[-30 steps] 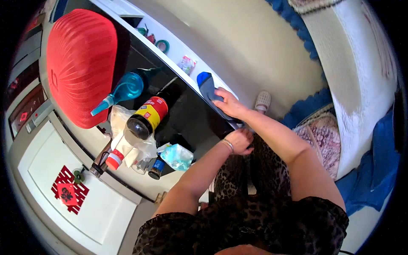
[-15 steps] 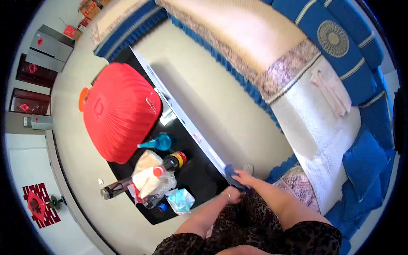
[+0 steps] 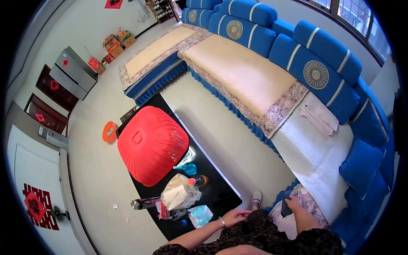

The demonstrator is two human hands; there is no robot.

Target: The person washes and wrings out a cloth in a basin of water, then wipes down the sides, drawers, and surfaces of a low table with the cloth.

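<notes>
My right hand (image 3: 293, 203) is closed on a dark blue-grey cloth (image 3: 286, 208), held over the patterned end of the sofa cover (image 3: 304, 195). The cloth's folds are too small to make out. By the near corner of the black coffee table (image 3: 221, 191), my left hand (image 3: 235, 217) has its fingers stretched out and holds nothing. A bracelet circles that wrist. Closest to it on the table lies a blue and white plastic packet (image 3: 200, 215). Behind the packet are a white plastic bag (image 3: 180, 193) and a dark bottle with a red cap (image 3: 199, 181).
A large red food cover (image 3: 153, 144) takes up the table's far half, with a blue spray bottle (image 3: 187, 168) beside it. A metal flask (image 3: 144, 203) juts over the left edge. The blue sofa (image 3: 272, 51) runs along the right; an orange basin (image 3: 109, 131) stands on the floor.
My hands, earlier close together at the table corner with the cloth, are now apart. The right has carried the cloth rightward to the sofa. The view has tilted up, showing more room.
</notes>
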